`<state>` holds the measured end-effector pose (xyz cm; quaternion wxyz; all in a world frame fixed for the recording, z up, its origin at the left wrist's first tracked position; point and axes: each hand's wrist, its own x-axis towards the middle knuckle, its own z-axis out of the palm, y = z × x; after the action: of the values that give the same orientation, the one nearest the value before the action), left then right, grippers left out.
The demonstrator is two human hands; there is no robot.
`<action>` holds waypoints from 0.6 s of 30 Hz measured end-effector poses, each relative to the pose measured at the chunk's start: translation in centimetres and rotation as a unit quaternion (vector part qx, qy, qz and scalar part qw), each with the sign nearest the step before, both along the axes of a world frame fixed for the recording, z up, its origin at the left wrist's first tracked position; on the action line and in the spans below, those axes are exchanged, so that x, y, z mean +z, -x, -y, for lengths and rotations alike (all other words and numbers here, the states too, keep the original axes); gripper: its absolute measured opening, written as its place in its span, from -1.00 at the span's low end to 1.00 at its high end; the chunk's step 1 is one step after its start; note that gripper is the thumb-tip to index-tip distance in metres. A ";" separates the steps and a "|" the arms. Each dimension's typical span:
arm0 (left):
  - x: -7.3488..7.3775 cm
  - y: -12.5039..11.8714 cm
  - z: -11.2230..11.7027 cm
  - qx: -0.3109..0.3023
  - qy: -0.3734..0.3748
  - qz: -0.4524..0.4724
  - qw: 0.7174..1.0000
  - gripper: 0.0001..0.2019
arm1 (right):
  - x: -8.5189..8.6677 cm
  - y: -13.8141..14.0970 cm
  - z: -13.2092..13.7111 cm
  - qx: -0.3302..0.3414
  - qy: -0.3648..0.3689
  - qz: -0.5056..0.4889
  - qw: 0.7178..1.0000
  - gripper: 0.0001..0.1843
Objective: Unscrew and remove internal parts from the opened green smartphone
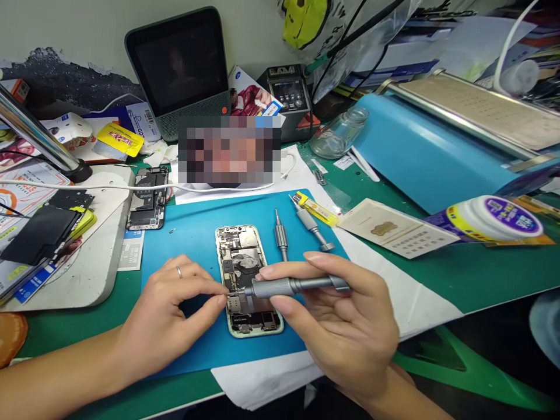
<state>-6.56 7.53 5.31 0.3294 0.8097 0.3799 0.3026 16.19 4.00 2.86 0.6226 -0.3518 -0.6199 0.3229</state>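
Observation:
An opened smartphone (245, 259), its inner boards and parts bare, lies on a blue mat (188, 233). In my right hand (350, 321) is a grey precision screwdriver (275, 287), held nearly level with its tip over the phone's lower left area. My left hand (175, 309), a ring on one finger, has thumb and forefinger pinched at the phone's left edge, close to the screwdriver tip. Whatever that pinch holds, if anything, is too small to make out. Beyond my right hand, a second screwdriver (280, 233) and a third screwdriver (312, 221) rest on the mat.
Left of the mat lies another opened phone (147, 201), beside a white stand base (102, 262). A white cable (109, 186) crosses behind. To the right are a card (396, 227), a white tub (499, 216), a glass jar (336, 137) and a blue roll (415, 146).

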 end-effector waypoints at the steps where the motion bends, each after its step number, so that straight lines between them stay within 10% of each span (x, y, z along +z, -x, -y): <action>1: 0.0 0.0 0.0 -0.001 0.000 -0.001 1.000 -0.87 | 0.0 0.0 0.0 0.001 0.000 -0.001 1.000 -0.24; 18: -0.2 0.1 0.0 0.004 -0.003 -0.004 1.000 -0.86 | 0.1 0.1 -0.1 -0.004 0.006 0.015 1.000 -0.28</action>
<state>-6.64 7.51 5.12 0.3241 0.8106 0.3833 0.3015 16.14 4.14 2.98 0.6125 -0.3625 -0.6259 0.3189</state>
